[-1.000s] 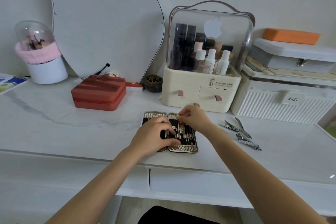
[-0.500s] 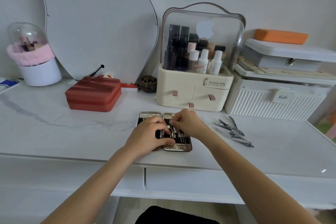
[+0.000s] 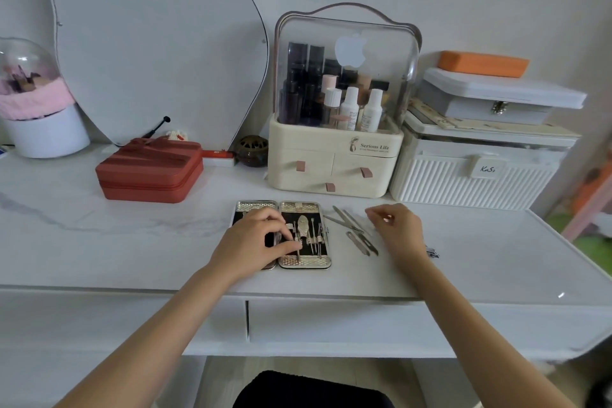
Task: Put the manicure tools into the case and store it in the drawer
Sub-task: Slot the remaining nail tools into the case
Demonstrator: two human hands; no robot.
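Observation:
The manicure case (image 3: 304,262) lies open and flat on the white desk, with several metal tools (image 3: 309,232) slotted in its black right half. My left hand (image 3: 255,242) rests on the case's left half and hinge, fingertips touching a tool near the middle. My right hand (image 3: 397,228) hovers to the right of the case with loosely curled fingers, holding nothing I can see. Several slim loose tools (image 3: 351,225) lie on the desk between the case and that hand. A small clipper (image 3: 432,254) peeks out behind my right wrist.
A cream cosmetics organizer (image 3: 334,162) with small drawers stands just behind the case. A red zip box (image 3: 149,172) is at the left, a white ribbed box (image 3: 477,182) at the right. The desk drawer front (image 3: 331,321) is closed below the edge.
My right hand has left the case and moved right, above the loose tools. My left hand has stayed on the case. The camera view has shifted slightly.

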